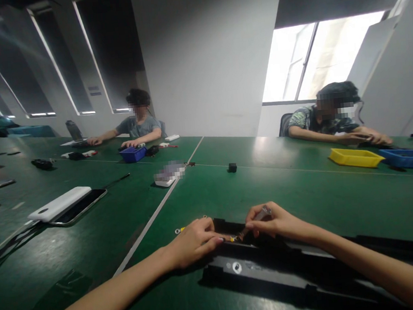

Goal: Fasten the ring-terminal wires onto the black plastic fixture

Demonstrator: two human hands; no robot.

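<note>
My left hand is closed, thumb and fingers pinching a short yellow wire with a ring terminal over a long black housing. Another ring terminal with a yellow sleeve sticks out behind that hand; whether it belongs to the same wire is hidden. My right hand grips a slim hand tool with a greyish end, slanting down close to the pinched terminal. Its exact kind is not clear. The near side of the housing carries a round silver spot.
On the left lie a white power bank and a phone with cables. Ahead are a small black cube, a blue bin, a yellow tray and a blue tray. Two people sit across the green table.
</note>
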